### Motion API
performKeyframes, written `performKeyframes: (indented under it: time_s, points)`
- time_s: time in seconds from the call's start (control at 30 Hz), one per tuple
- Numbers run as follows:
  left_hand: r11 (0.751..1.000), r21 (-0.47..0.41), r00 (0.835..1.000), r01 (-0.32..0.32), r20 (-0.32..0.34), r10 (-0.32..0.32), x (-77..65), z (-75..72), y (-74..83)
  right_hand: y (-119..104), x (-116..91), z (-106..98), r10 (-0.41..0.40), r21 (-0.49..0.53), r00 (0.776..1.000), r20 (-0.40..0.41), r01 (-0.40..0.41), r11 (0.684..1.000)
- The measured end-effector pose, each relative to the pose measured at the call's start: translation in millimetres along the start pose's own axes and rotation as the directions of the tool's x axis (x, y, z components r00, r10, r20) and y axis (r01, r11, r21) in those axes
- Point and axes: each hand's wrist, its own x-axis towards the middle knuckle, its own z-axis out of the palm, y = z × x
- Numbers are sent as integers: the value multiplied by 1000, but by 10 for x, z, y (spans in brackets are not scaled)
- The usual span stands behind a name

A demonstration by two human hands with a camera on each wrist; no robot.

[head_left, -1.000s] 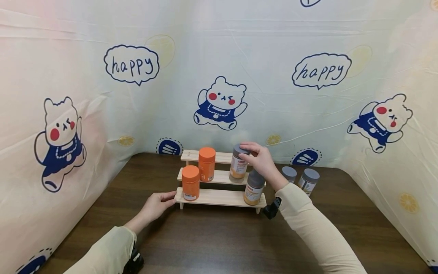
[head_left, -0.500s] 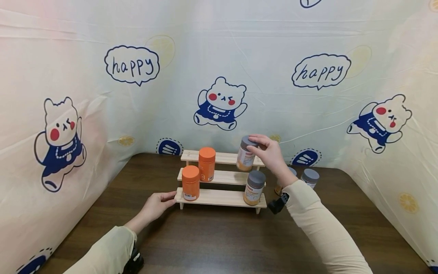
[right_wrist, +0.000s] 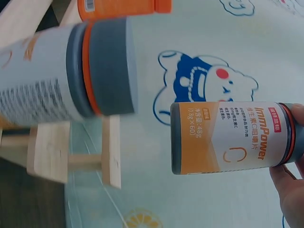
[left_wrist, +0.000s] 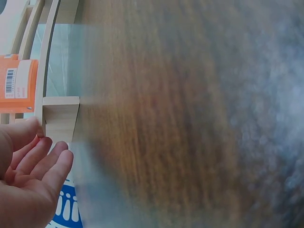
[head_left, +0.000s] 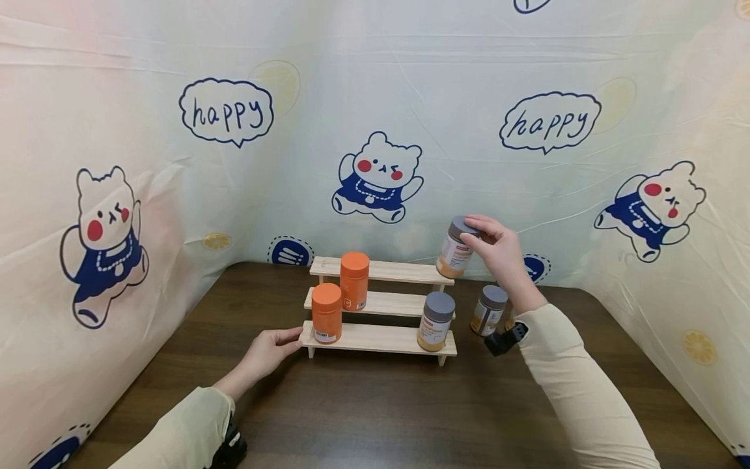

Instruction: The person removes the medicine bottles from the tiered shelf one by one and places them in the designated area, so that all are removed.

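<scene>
A three-tier wooden rack (head_left: 375, 337) stands on the table. My left hand (head_left: 271, 352) pinches the left end of its lowest shelf between thumb and fingers, as the left wrist view also shows. By its grey lid, my right hand (head_left: 498, 251) grips a supplement bottle (right_wrist: 228, 137) with an orange and white label. That bottle hangs slightly tilted in the air near the right end of the top shelf. Another grey-lidded bottle (head_left: 436, 322) sits on the lowest shelf's right end. Orange bottles stand on the left side: one (head_left: 326, 314) on the lowest shelf, one (head_left: 354, 283) on the middle shelf.
Right of the rack, a grey-lidded bottle (head_left: 489, 311) stands on the dark wooden table (head_left: 375, 410). Another bottle beside it is mostly hidden behind my right wrist. A printed cloth (head_left: 375, 78) hangs behind and along both sides.
My right hand has lifted the grey-lidded bottle from the middle shelf and carried it up and to the right. My left hand has stayed on the rack.
</scene>
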Motion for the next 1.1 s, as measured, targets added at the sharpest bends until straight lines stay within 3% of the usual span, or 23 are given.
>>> performKeyframes:
  time_s: [0.27, 0.6, 0.77, 1.1]
  points:
    - [999, -30, 1000, 20, -12, -20, -15, 16, -2, 30, -69, -247, -9, -19, 997, -77, 7, 1000]
    - [965, -244, 996, 90, 17, -89, -15, 29, -8, 116, -105, -578, 9, 45, 985, -175, -1, 999]
    - [961, -259, 995, 97, 21, -95, -20, 28, -4, 163, -120, -741, 34, 98, 974, -226, -12, 995]
    - [967, -240, 996, 87, 16, -86, -2, 39, -39, 298, -174, -1045, 62, 25, 939, -337, -57, 998]
